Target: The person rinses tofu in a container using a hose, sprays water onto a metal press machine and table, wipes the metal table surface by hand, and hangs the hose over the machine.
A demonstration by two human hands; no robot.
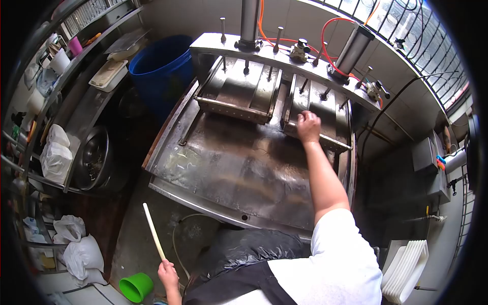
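Observation:
My left hand (168, 275) is low in the view, its fingers wrapped round the lower end of a pale stick (154, 231) that points up and away from me. My right hand (309, 127) reaches forward to the front wall of the right metal press box (325, 136), fingers curled at its rim. What lies under those fingertips is hidden. Beside it on the left is a second metal press box (229, 111) with small holes along its front wall. Both boxes stand on a wet steel table (239, 173), below a metal crossbar (223, 43) with cylinders.
At the back left stands a blue barrel (160, 56). Shelves (91, 109) with containers line the left side. A green bucket (136, 287) and white sacks (84, 256) are at lower left. White trays (406, 269) lean at lower right. Orange hoses (325, 25) run above the press.

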